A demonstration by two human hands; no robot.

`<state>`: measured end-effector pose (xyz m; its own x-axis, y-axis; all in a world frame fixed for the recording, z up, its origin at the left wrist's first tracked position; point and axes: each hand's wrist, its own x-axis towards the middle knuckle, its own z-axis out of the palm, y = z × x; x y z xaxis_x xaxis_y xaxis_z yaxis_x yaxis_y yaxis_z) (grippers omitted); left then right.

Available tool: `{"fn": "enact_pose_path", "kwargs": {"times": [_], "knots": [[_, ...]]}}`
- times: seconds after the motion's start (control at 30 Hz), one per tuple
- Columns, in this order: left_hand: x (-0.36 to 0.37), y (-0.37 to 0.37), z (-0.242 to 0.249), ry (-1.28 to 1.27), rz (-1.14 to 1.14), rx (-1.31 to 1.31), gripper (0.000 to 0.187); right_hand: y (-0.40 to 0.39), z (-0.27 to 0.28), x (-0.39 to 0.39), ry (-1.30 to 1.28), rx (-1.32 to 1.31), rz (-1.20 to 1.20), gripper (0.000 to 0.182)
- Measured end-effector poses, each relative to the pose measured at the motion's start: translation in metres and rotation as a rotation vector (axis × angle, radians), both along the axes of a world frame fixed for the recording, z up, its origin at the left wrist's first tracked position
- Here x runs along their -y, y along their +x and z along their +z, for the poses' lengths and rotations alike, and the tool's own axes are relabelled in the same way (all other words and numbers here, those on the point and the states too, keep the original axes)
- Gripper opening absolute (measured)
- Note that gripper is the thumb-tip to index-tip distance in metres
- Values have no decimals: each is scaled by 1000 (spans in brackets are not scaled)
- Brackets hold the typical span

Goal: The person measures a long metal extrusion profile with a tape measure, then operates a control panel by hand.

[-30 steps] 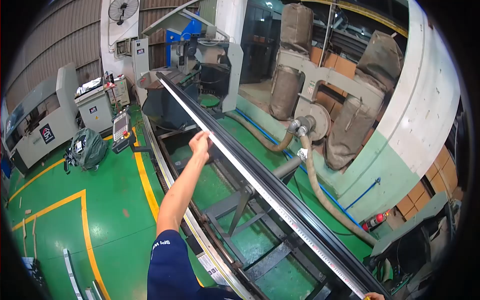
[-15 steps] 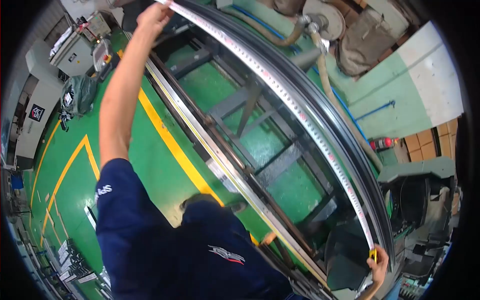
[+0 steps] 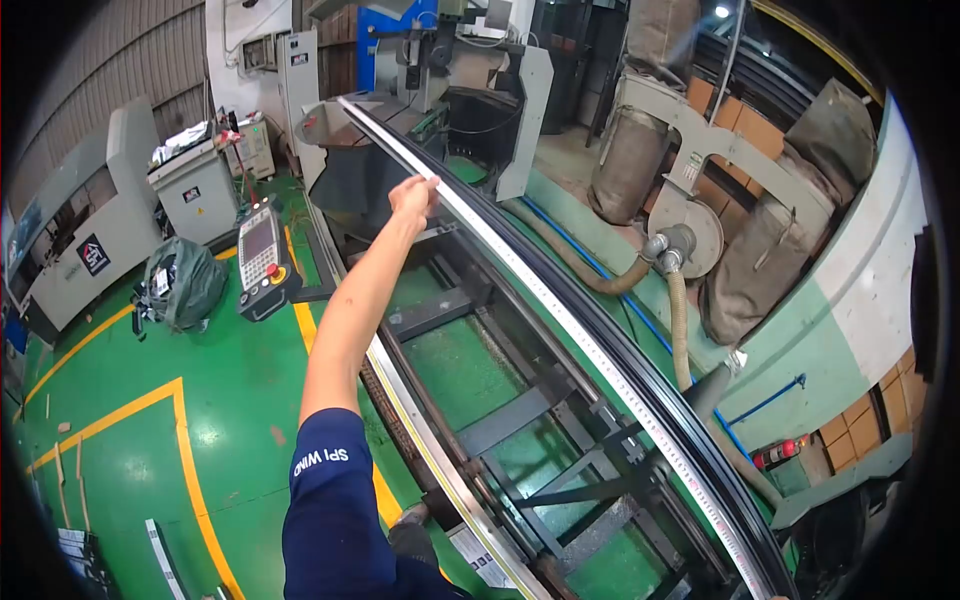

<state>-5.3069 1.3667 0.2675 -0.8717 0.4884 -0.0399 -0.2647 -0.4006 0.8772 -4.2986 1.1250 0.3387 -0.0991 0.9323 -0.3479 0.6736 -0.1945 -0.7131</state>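
A long white tape measure (image 3: 547, 299) is drawn out along a bundle of long black profiles (image 3: 620, 355), running from the far end toward the lower right. My left hand (image 3: 413, 199) reaches forward to it with its fingers closed at the tape's edge, and a stretch of white strip carries on past the hand to the profiles' far tip. The tape's case and my right hand are outside this view.
Below the profiles is a dark metal frame (image 3: 512, 412) with crossbars. A control panel (image 3: 262, 258) with a red button stands at left, near a green bag (image 3: 187, 283). Dust-collector bags (image 3: 757, 285), hoses and a fire extinguisher (image 3: 780, 453) lie at right.
The view has swung up toward the far end of the profiles. My right hand and the yellow tape case have left the view; my left hand now appears lower and farther right.
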Motion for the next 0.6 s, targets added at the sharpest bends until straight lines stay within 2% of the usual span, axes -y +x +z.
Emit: {"fn": "enact_pose_path", "kwargs": {"times": [0.17, 0.23, 0.37, 0.47, 0.6], "knots": [[-41, -108, 1, 85, -149, -92, 42, -138, 25, -43, -2, 46, -30, 26], [-51, -132, 9, 155, -155, -69, 46, -187, 35, -60, 7, 106, -21, 25], [-86, -192, -7, 164, -196, -28, 51, -227, 36, -90, -44, -36, -10, 23], [-101, -211, -20, 194, -194, -17, 50, -265, 43, -99, -67, -36, -61, 22], [-125, -228, -39, 203, -172, -22, 52, -275, 42, -112, -110, -36, -33, 25]]}}
